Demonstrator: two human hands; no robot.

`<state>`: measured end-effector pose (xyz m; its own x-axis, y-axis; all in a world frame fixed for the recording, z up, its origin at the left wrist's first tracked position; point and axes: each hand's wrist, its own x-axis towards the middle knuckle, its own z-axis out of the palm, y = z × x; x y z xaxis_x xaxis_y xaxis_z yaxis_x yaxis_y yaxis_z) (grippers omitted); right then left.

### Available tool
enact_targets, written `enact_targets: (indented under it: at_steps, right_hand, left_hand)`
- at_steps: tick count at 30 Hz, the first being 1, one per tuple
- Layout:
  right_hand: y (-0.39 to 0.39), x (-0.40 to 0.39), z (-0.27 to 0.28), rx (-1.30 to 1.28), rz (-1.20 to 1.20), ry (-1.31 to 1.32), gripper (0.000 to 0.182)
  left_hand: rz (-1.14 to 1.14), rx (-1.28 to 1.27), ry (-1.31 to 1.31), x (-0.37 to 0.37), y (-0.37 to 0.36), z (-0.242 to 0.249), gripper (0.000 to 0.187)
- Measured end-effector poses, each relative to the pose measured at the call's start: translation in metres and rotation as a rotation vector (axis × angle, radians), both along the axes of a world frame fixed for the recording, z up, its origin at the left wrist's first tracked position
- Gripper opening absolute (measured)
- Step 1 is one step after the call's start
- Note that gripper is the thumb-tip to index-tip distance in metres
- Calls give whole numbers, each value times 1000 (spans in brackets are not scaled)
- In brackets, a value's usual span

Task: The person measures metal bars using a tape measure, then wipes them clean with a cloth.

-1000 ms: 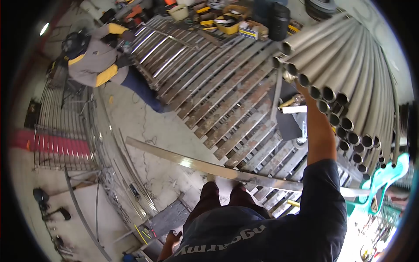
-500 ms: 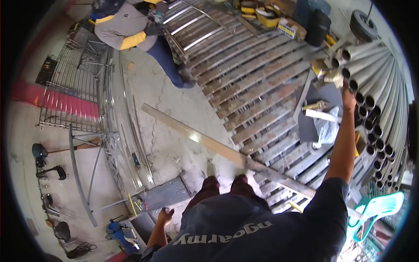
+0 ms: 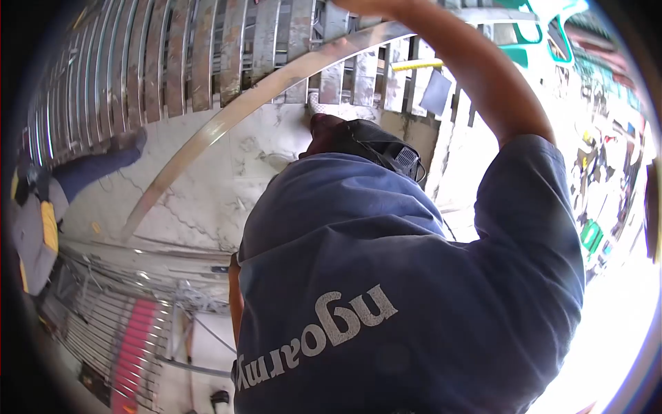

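My right arm reaches up across the slatted metal rack, and my right hand (image 3: 365, 5) is cut off by the top edge, its fingers out of sight. Just below the hand runs a long, flat, shiny metal bar (image 3: 217, 125), crossing the slats (image 3: 201, 62) and stretching out over the floor to the lower left. On the left, a sliver of my left forearm shows beside my shirt; the hand itself is hidden. A black item with a vented grey part (image 3: 405, 157) shows at the front of my body.
A co-worker (image 3: 43, 228) in grey and yellow is at the far left. A green plastic chair (image 3: 552, 41) stands at upper right. A yellow strip (image 3: 417, 65) and a grey piece (image 3: 436, 92) lie on the slats. Metal grilles (image 3: 96, 338) and long rods lie at lower left.
The view has swung round to the right, so the co-worker and grilles now sit farther left and lower. The pipe stack has left view, as has my left hand. My right hand is now at the top edge.
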<state>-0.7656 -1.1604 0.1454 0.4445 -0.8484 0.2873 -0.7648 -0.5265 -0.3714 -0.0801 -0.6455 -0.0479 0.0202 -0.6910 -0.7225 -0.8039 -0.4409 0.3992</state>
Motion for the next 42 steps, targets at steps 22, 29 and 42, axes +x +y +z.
enact_targets:
  at_steps: [22, 29, 42]
  right_hand:
    - [236, 4, -41, 228, -493, -146, 61]
    - [187, 5, -49, 209, -403, -141, 63]
    - [-13, 13, -58, 654, -292, 281, 59]
  left_hand:
    - [-156, -13, 46, 10, -119, 18, 38]
    - [-19, -17, -31, 5, -130, 27, 39]
    - [268, -198, -83, -93, -90, 66, 45]
